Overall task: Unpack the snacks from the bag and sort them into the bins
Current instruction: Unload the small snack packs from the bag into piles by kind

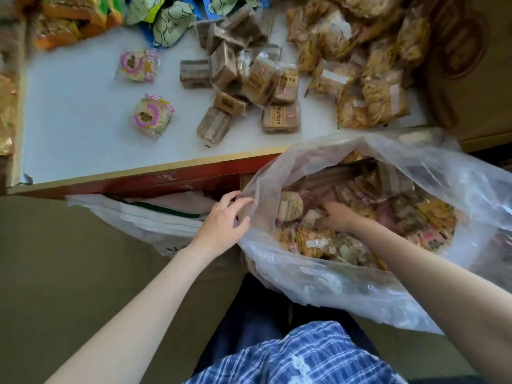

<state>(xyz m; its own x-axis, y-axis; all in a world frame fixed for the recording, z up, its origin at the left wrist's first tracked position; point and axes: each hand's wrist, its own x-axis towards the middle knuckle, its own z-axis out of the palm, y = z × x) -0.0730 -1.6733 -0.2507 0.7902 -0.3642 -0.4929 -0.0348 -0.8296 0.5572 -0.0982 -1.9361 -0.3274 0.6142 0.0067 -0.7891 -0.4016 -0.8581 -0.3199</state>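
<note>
A large clear plastic bag [346, 281] full of mixed snack packets stands open in front of me, below the table's edge. My left hand [224, 220] pinches the bag's left rim and holds it open. My right hand [336, 216] is down inside the bag among the packets, fingers curled into the heap; what it holds is hidden. On the white table [77, 145] lie sorted groups: two round pink-labelled cakes [151, 116], a pile of brown block packets [249, 81], and a heap of golden cracker packets [368, 79].
Green-and-blue packets [169, 20] and orange packets [63, 26] lie at the table's far edge. A cardboard box [471, 79] stands at the right. A white bag [155, 217] sits on the floor left of the clear one, under the table's red front.
</note>
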